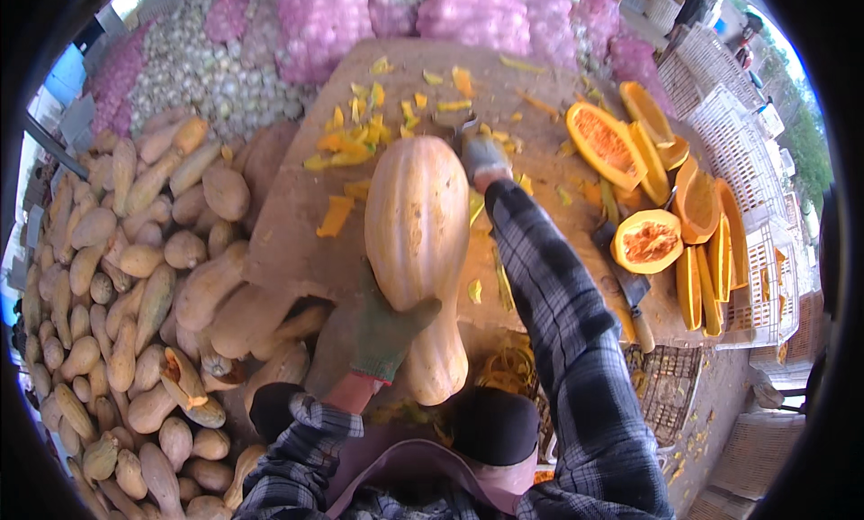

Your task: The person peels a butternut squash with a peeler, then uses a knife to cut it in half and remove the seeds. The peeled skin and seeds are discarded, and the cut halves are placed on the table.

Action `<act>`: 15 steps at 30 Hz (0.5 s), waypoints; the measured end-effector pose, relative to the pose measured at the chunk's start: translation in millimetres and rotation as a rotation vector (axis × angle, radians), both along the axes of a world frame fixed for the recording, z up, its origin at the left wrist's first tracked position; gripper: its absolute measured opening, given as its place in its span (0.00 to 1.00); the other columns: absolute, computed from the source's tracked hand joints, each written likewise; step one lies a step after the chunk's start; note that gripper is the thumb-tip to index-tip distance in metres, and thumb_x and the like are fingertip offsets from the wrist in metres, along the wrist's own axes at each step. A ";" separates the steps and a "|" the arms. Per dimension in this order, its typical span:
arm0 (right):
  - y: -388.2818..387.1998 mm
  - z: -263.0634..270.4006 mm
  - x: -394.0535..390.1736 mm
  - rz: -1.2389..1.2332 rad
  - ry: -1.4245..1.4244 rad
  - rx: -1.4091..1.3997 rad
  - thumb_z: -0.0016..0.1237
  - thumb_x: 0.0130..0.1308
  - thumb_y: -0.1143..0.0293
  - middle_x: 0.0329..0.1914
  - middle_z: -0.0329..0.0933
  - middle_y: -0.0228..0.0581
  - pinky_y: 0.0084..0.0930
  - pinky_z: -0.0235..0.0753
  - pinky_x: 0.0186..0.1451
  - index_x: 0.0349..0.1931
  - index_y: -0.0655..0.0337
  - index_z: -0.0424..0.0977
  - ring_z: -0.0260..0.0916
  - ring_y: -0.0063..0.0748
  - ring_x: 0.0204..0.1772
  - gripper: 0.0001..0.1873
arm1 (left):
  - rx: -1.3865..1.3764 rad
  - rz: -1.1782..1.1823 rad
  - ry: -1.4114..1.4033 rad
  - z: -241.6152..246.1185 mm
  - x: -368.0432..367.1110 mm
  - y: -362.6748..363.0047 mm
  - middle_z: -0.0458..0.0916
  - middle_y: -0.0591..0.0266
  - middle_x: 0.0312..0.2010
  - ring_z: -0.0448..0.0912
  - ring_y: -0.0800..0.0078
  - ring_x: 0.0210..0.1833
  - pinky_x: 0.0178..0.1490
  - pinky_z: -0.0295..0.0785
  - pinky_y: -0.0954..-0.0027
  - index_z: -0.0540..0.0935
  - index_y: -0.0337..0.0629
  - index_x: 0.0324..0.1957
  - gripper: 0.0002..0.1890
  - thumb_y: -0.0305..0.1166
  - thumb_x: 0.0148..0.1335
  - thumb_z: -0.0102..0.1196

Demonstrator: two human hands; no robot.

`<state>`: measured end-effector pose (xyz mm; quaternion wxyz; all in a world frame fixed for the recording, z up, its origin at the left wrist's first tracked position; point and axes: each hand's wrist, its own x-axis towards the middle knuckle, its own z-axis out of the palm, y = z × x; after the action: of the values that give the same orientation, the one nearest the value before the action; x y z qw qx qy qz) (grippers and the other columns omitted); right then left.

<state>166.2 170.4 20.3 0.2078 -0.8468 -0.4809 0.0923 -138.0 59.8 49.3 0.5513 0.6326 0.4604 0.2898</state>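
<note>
A large whole butternut-type squash (418, 216) with pale orange, unpeeled skin lies lengthwise before me, its neck towards my body. My left hand (391, 324), in a dark green work glove, grips the squash around its neck, thumb across the top. Beyond the squash's right side, my right hand (484, 154) wears a greyish glove and is closed around a metal tool, apparently a peeler (455, 120). Only the tool's curved metal end shows; its handle is hidden in the glove. Orange and yellow peel scraps (358, 138) are scattered on the wooden table (297, 209).
Cut squash halves (607, 145) and slices crowd the table's right side, beside a cleaver (634, 290). A heap of whole squashes (142, 256) fills the left. Pink mesh sacks (472, 13) stand behind the table; white plastic crates (729, 148) line the right. Peelings (509, 368) lie below the front edge.
</note>
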 end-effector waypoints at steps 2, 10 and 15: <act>10.7 -10.4 11.6 0.056 -0.064 -0.057 0.41 0.67 0.45 0.44 0.80 0.60 0.45 0.77 0.52 0.45 0.62 0.81 0.79 0.56 0.50 0.28 | 0.032 -0.033 0.020 8.8 3.8 0.2 0.73 0.40 0.59 0.77 0.55 0.58 0.58 0.75 0.60 0.52 0.25 0.70 0.59 0.43 0.41 0.75; -80.3 23.9 51.3 -0.253 0.395 0.290 0.50 0.66 0.60 0.44 0.84 0.46 0.30 0.79 0.45 0.58 0.59 0.76 0.82 0.38 0.41 0.23 | 0.023 0.005 0.008 13.3 56.0 34.7 0.73 0.32 0.58 0.77 0.48 0.60 0.62 0.72 0.60 0.48 0.25 0.72 0.66 0.52 0.41 0.76; -172.1 28.1 29.6 -0.404 0.938 0.510 0.42 0.73 0.62 0.31 0.75 0.31 0.17 0.61 0.19 0.62 0.58 0.71 0.64 0.20 0.20 0.21 | 0.099 -0.154 0.081 14.1 100.2 59.2 0.75 0.32 0.57 0.77 0.50 0.59 0.61 0.73 0.61 0.53 0.27 0.72 0.64 0.62 0.45 0.70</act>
<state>195.8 -1.7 48.5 0.6103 -0.7134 -0.1730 0.2977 -37.8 118.9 63.4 0.5209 0.7039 0.4174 0.2429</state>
